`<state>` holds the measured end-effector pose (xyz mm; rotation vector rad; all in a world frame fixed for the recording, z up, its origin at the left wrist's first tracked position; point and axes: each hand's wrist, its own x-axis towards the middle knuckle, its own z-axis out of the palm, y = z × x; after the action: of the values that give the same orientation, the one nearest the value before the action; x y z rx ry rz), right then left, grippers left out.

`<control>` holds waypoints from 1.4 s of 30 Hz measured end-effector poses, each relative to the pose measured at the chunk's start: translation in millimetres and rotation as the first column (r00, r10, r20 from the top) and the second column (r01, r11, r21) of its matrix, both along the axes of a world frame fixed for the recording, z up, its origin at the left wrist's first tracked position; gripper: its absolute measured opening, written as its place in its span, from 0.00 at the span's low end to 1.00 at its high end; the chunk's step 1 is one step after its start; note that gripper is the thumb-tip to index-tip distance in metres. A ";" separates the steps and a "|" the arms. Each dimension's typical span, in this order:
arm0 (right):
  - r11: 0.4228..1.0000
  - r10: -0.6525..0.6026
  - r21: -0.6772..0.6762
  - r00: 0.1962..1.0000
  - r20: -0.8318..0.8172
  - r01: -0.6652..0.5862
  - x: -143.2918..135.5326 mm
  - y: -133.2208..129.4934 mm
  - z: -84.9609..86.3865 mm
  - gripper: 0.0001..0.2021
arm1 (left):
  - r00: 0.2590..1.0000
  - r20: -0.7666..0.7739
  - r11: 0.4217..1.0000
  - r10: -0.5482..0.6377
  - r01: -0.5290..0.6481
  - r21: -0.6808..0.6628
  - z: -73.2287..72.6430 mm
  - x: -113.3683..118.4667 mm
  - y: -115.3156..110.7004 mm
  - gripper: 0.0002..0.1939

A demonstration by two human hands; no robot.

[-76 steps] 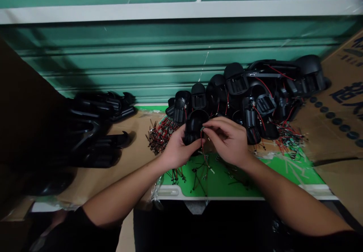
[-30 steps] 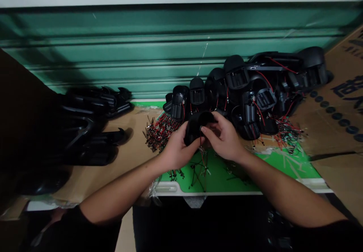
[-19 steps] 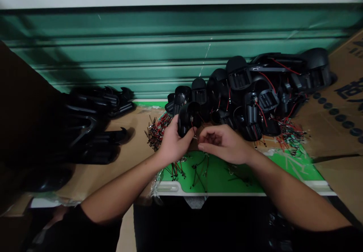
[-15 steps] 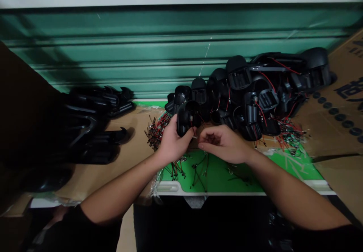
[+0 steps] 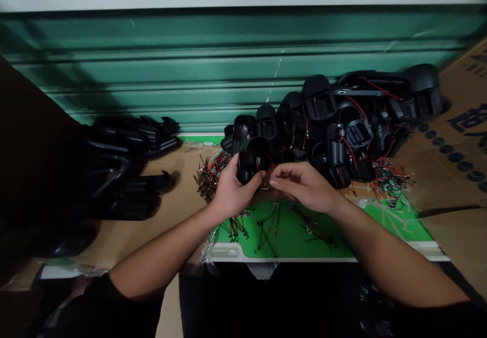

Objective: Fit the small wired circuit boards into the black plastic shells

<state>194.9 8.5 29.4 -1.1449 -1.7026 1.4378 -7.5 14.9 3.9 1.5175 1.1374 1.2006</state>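
My left hand (image 5: pixel 234 188) is closed around a black plastic housing (image 5: pixel 254 153) whose hollow side faces me. Thin red and black wires (image 5: pixel 258 165) come out of the housing near my left thumb. Just to the right, my right hand (image 5: pixel 304 186) has its fingers curled with thumb and fingertips close together, by the wire ends; what they pinch, if anything, is too small to make out. Below the hands, several loose short wires with small connectors (image 5: pixel 268 229) lie on the green board (image 5: pixel 243 249).
Black housings with red wires (image 5: pixel 342 125) are piled behind and to the right. Bundles of wires lie at left (image 5: pixel 209 178) and right (image 5: pixel 391 178). More black plastic parts (image 5: pixel 125 175) rest on cardboard at left. A printed carton (image 5: pixel 456 140) stands at right, before a green slatted wall (image 5: pixel 171 69).
My right hand has shifted slightly up and right, away from the housing. The housing is turned a little in my left hand, so more of its inside shows.
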 end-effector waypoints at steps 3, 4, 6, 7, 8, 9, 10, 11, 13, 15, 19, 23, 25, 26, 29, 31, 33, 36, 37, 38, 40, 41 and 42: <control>0.987 0.072 -0.136 0.994 -0.082 -0.083 -4.3 -1.2 1.1 0.17 | 1.000 -0.009 1.000 -0.021 0.021 0.019 -1.2 1.2 -1.6 0.13; 0.983 0.080 -0.159 0.993 -0.090 -0.093 -5.2 -1.2 0.6 0.17 | 1.000 -0.015 0.999 -0.023 0.023 0.026 -1.9 1.4 -1.8 0.12; 0.977 0.090 -0.185 0.991 -0.101 -0.107 -5.9 -1.2 -1.2 0.18 | 0.999 -0.025 0.999 -0.022 0.023 0.027 -3.4 1.6 -1.4 0.12; 0.978 0.090 -0.179 0.991 -0.103 -0.108 -5.8 -1.3 -2.3 0.17 | 0.999 -0.027 1.000 -0.022 0.023 0.019 -4.1 1.6 -0.9 0.12; 0.983 0.081 -0.158 0.991 -0.107 -0.098 -5.7 -1.5 -3.3 0.16 | 0.999 -0.025 1.000 -0.022 0.022 0.008 -4.5 1.5 -0.3 0.13; 0.990 0.063 -0.121 0.992 -0.113 -0.077 -5.5 -1.9 -4.3 0.15 | 1.000 -0.021 1.000 -0.022 0.022 0.000 -4.6 1.5 0.4 0.13; 0.997 0.033 -0.070 0.993 -0.115 -0.041 -5.6 -2.6 -5.1 0.14 | 1.000 -0.016 1.000 -0.023 0.023 -0.007 -4.3 1.5 0.9 0.14; 1.000 -0.011 0.001 0.994 -0.108 0.011 -5.8 -3.5 -5.8 0.12 | 1.000 -0.013 1.000 -0.028 0.027 -0.015 -3.6 1.6 1.1 0.14; 0.973 -0.108 0.201 0.992 -0.058 0.118 -7.1 -5.8 -6.9 0.09 | 0.999 -0.022 0.998 -0.046 0.046 -0.040 -1.5 2.1 0.4 0.14; 0.893 -0.194 0.416 0.981 0.007 0.173 -8.9 -7.7 -7.9 0.07 | 0.996 -0.037 0.994 -0.077 0.074 -0.074 1.1 3.3 -1.8 0.15; 0.754 -0.253 0.640 0.965 0.071 0.150 -11.3 -8.8 -11.2 0.06 | 0.992 -0.010 0.986 -0.126 0.125 -0.112 4.1 6.5 -7.4 0.18; 0.705 -0.258 0.699 0.961 0.095 0.120 -11.1 -7.7 -13.1 0.06 | 0.985 0.047 0.975 -0.163 0.168 -0.146 2.9 7.5 -8.9 0.19; 0.691 -0.263 0.713 0.960 0.095 0.119 -10.6 -7.4 -12.8 0.07 | 0.983 0.065 0.972 -0.173 0.181 -0.151 1.6 7.0 -8.5 0.20; 0.688 -0.264 0.716 0.960 0.096 0.118 -10.3 -7.4 -12.5 0.07 | 0.981 0.077 0.971 -0.176 0.186 -0.152 1.1 6.7 -8.3 0.20; 0.683 -0.257 0.722 0.962 0.094 0.112 -9.8 -7.5 -12.5 0.07 | 0.977 0.109 0.970 -0.181 0.196 -0.146 0.1 6.1 -8.0 0.20; 0.676 -0.250 0.729 0.964 0.085 0.111 -10.0 -7.5 -13.6 0.07 | 0.975 0.120 0.970 -0.185 0.201 -0.139 0.0 6.2 -8.1 0.20; 0.666 -0.250 0.737 0.965 0.078 0.113 -10.3 -7.2 -15.3 0.07 | 0.975 0.117 0.970 -0.187 0.202 -0.135 0.1 6.3 -8.5 0.21; 0.655 -0.262 0.747 0.962 0.083 0.114 -10.5 -6.3 -18.1 0.07 | 0.975 0.114 0.967 -0.189 0.205 -0.148 0.0 5.5 -8.7 0.22; 0.651 -0.265 0.750 0.960 0.086 0.113 -10.2 -5.8 -18.8 0.07 | 0.974 0.120 0.964 -0.194 0.212 -0.159 -0.1 4.9 -8.6 0.22; 0.647 -0.268 0.754 0.959 0.087 0.112 -9.6 -5.2 -19.3 0.07 | 0.971 0.133 0.961 -0.199 0.220 -0.170 -0.2 4.2 -8.2 0.21; 0.639 -0.270 0.761 0.959 0.083 0.113 -7.9 -3.8 -19.4 0.07 | 0.963 0.163 0.953 -0.216 0.244 -0.179 -0.2 2.8 -7.0 0.20; 0.637 -0.268 0.763 0.960 0.080 0.114 -6.9 -3.1 -19.0 0.08 | 0.958 0.176 0.950 -0.227 0.257 -0.175 0.0 2.2 -6.2 0.19; 0.635 -0.262 0.765 0.962 0.077 0.112 -5.9 -2.3 -18.5 0.07 | 0.953 0.187 0.948 -0.238 0.270 -0.170 0.3 1.7 -5.4 0.18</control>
<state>189.0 6.2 10.9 -0.9293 -1.9445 0.3715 -5.8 9.5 4.2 1.3439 0.8892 0.9885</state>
